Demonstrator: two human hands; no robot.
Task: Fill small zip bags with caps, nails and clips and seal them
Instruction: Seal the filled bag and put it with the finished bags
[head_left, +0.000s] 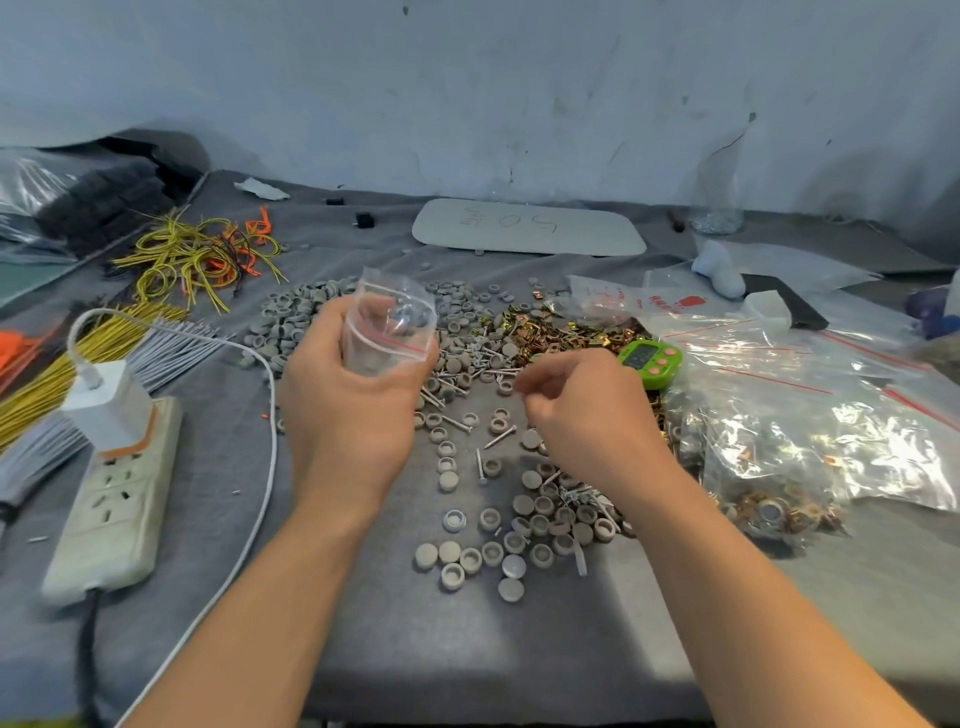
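While the little zip bag is gripped in the left hand, fingers and thumb wrapped round its lower half, it's held up off the table just left of centre, mouth upward, with a few grey bits visible inside. The right hand is parked just to the right of it and lower, knuckles up, fingers curled in and thumb and forefinger pinched together. Whether anything is actually held in that pinch can't be made out, tbh.

Right behind the bag a heap of grey caps is piled up, and more of them are scattered loose between the two forearms, nearer the camera. Nails are mixed in between the hands, and a pile of gold clips is spread just beyond the right hand. A green timer is tucked beside those clips.

Further right, big bags of clear plastic are heaped up, some already filled. On the left a power strip is laid out with a white charger plugged in, its cable looped toward the near edge. Yellow wires are tangled at far left, and a white board is lying at the far side. Everything's sat on a grey cloth.
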